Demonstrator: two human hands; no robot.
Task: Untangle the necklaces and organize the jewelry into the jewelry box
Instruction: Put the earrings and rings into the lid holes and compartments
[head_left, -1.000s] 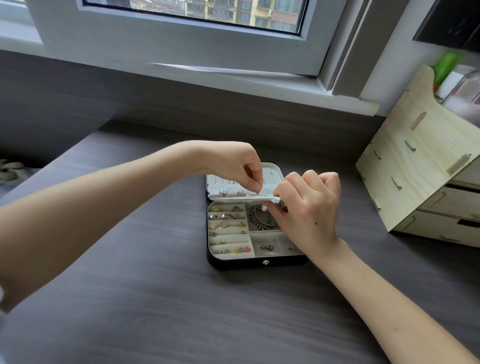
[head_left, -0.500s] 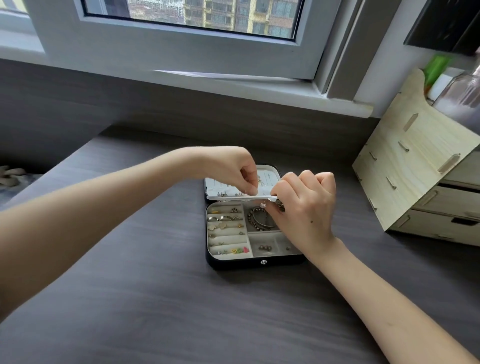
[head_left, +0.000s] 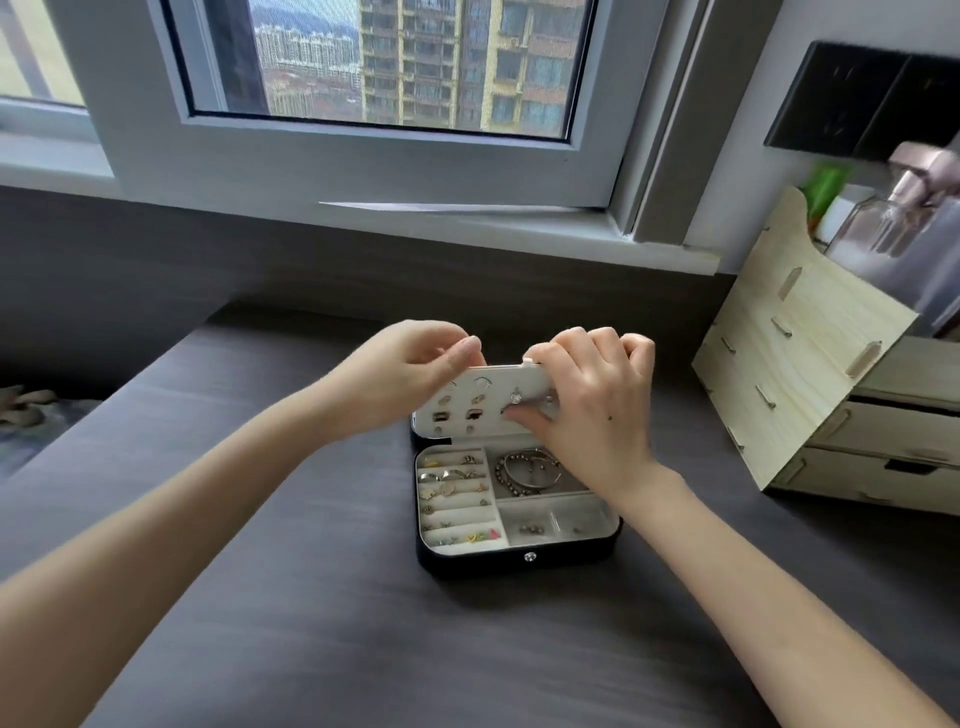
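Two hands at the open box (head_left: 519, 564) on the counter (head_left: 311, 623): left hand (head_left: 410, 374) pinches the panel (head_left: 467, 387) by its top edge, likely steadying it; right hand (head_left: 587, 405) clamps its right end, seemingly seating a stud (head_left: 516, 398).

soft daylight comes in through the window (head_left: 389, 62) at the top and fills the scene evenly; nothing is dim. the dark table (head_left: 311, 623) carries a pale sheen in the foreground and only faint, diffuse shadows, the deepest under the front of the jewelry box (head_left: 478, 564). its pale lining looks bright but not blown out. the centre is sharp. at the right edge the glass bottle (head_left: 883, 228) is smeared with blur. wide-angle stretch tilts the window frame and the wooden organizer (head_left: 810, 374).
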